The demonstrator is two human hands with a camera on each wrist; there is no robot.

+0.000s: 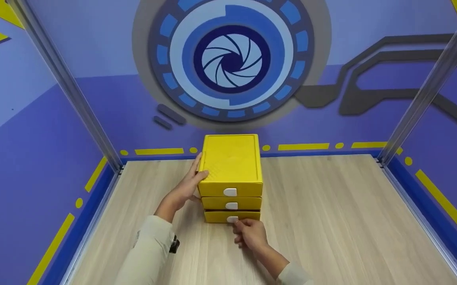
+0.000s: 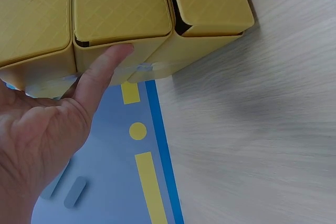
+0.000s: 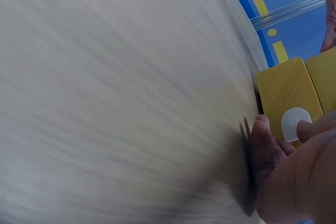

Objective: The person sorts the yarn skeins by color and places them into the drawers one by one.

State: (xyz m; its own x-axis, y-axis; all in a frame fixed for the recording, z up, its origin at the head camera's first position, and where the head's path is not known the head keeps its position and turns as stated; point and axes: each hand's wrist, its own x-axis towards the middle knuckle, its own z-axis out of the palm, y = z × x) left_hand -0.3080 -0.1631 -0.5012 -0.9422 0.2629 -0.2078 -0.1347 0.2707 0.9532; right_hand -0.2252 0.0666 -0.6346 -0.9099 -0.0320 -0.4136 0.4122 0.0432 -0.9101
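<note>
A yellow box of stacked drawers (image 1: 232,156) stands on the table, each drawer front bearing a white tab handle. The bottom drawer (image 1: 216,217) sits slightly pulled out, with a dark gap above its front. My left hand (image 1: 184,186) rests along the box's left side, its thumb over the top edge. In the left wrist view, one straight finger (image 2: 102,72) touches the box's side beside a drawer front. With thumb and fingers, my right hand (image 1: 252,233) pinches the bottom drawer's white handle (image 3: 295,123); the fingertips behind the handle are partly hidden.
The box stands near the back edge of a light wood-grain table (image 1: 331,221). Behind it rises a blue and purple wall (image 1: 109,107) with a round emblem. Metal posts (image 1: 70,87) stand at the back corners, and side panels border the table.
</note>
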